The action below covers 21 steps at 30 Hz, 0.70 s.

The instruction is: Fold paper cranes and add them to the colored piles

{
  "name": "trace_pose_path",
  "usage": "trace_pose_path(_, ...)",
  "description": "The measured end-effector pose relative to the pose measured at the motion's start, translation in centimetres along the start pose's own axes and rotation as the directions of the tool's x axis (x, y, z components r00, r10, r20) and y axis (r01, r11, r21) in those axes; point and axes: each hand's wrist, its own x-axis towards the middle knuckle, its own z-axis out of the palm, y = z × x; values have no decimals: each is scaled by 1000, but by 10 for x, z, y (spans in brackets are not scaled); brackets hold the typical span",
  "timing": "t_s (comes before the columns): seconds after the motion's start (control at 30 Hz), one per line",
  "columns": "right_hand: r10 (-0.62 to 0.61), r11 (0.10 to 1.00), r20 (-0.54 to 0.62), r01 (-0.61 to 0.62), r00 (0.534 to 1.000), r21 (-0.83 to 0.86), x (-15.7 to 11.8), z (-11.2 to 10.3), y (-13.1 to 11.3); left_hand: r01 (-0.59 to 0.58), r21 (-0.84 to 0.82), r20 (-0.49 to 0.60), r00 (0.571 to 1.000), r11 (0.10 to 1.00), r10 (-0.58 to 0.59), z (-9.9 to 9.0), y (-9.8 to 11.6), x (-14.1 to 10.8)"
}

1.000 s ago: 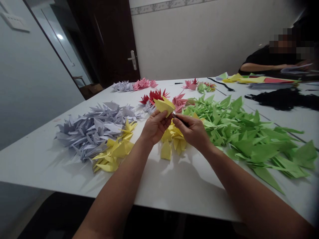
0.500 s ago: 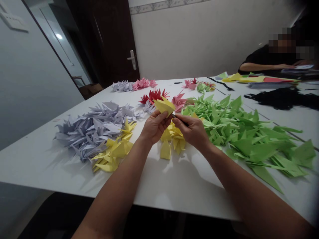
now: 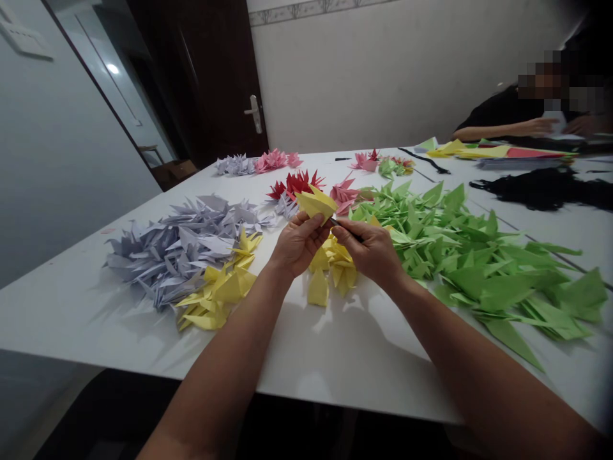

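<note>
Above the middle of the table, my left hand (image 3: 302,241) pinches a folded yellow paper piece (image 3: 316,204) with pointed tips. My right hand (image 3: 368,248) is closed on a thin dark pen-like stick (image 3: 348,230), its tip at the lower right edge of the yellow piece. Whether the tip goes into the fold I cannot tell. Just under my hands lie more yellow folded papers (image 3: 340,268). A second yellow group (image 3: 218,295) lies left of my left wrist, against a heap of pale lilac folded papers (image 3: 177,249). Right of my right hand spreads a heap of green folded papers (image 3: 460,249).
Red folded papers (image 3: 297,184) and pink ones (image 3: 342,193) lie beyond my hands on the white table (image 3: 335,358). At the far right, a person's hand (image 3: 539,126) holds white paper near flat coloured sheets (image 3: 483,151) and a black stringy bundle (image 3: 531,190).
My hands, the yellow piece and the dark stick stay almost in place. Across the table, the other person has raised a white paper.
</note>
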Motion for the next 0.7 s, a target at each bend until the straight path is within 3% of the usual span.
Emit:
trace_pose_path(0.6,24,1000,-9,-24,1000,15,0,1,1,9,20,3,1000,1000,-10,1,-1,-2)
trace_pose_path(0.7,23,1000,-11,-23,1000,3,0,0,-1,-24,48,-73,997,999,27,0,5,0)
